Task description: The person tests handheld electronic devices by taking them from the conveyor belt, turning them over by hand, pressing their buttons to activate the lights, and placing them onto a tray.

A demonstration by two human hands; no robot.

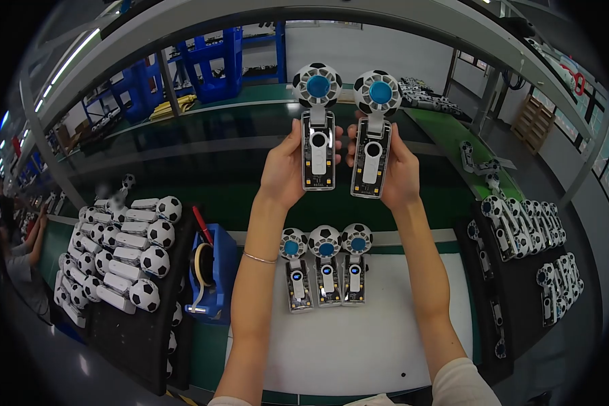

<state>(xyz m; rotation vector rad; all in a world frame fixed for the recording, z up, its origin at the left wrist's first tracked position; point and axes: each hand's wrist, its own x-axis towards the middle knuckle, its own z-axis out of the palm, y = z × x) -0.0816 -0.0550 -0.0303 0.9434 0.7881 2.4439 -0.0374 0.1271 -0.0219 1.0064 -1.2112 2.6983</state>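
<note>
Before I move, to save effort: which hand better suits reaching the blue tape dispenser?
Probably your left hand: it's nearer the dispenser on your left, but must first release its black-and-white football-headed device.

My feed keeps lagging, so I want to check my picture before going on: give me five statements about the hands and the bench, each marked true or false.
1. The left hand holds a football-topped device. True.
2. The right hand is empty. False: it holds a second device.
3. Three more devices lie on the white mat. True.
4. The blue tape dispenser stands to the right of the white mat. False: the blue tape dispenser is to its left.
5. The bracelet is on the right arm. False: the bracelet is on the left forearm.
</note>
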